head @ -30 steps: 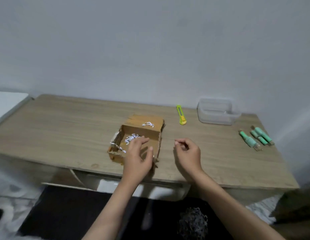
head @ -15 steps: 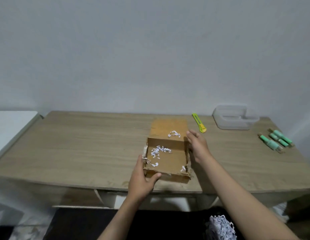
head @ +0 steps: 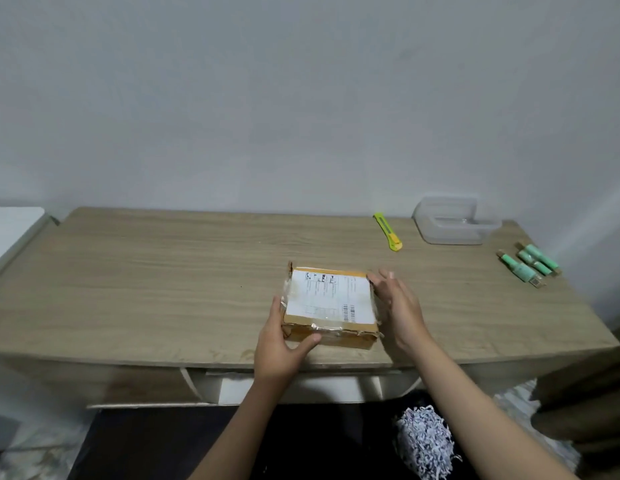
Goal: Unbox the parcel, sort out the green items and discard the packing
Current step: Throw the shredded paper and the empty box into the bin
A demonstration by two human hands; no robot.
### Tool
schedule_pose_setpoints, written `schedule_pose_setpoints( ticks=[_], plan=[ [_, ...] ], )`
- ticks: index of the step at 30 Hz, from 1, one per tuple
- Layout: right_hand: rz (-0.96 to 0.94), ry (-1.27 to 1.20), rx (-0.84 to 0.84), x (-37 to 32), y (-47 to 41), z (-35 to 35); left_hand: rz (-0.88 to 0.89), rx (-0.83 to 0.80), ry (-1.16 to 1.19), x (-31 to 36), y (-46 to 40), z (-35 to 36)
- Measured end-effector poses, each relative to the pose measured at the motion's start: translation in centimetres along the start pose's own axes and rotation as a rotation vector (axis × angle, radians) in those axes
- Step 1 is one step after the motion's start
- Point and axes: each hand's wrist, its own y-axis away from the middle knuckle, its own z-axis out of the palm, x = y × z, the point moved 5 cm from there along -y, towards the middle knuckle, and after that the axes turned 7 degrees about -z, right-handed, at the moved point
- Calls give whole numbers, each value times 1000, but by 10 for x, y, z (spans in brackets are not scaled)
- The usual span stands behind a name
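1 cardboard box (head: 331, 308) sits closed at the lower middle of the frame, near the front edge of the wooden desk (head: 163, 271). 1 white shipping label (head: 331, 297) faces up on its lid, with clear tape wrinkled along the front side. The box lies flat, its long axis running left to right across the frame, and the barcode end of the label points toward the lower right.

2 hands are on it. The left hand (head: 279, 348) clasps the front left corner, thumb laid along the front face and fingers up the left side. The right hand (head: 400, 306) rests flat against the right side, fingers spread and reaching to the far right corner. Neither hand lifts the box; its base rests on the desk.

Over at the right edge of the frame, 3 green tubes (head: 526, 140) lie close together, all slanted from upper left to lower right. 1 yellow-green box cutter (head: 387, 231) lies in the upper middle right, slanted the same way. Just right of it, 1 clear plastic tub (head: 455, 220) stands against the wall (head: 301, 98).

Down at the lower right, below the desk, 1 heap of shredded paper (head: 424, 441) lies on a dark floor.
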Motion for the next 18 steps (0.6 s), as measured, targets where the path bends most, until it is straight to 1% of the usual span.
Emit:
schedule_pose_setpoints(
  ticks=[3,5,8,10,13,15,18],
  plan=[
    [-52,77,1,6,8,-1,-19,-24,59,3,2,2],
    [-82,200,-68,9,13,3,-31,-15,82,6,3,1],
    [-42,345,-125,21,19,6,-43,28,90,13,6,0],
    [-49,360,-118,21,23,3,-49,64,106,20,10,1],
    [-110,355,-96,9,31,-10,-15,83,113,37,21,8],
    [-135,343,-71,-2,40,-30,1,73,142,48,35,22],
    [-162,319,-4,-19,53,-77,30,35,178,68,62,58]
  ],
)
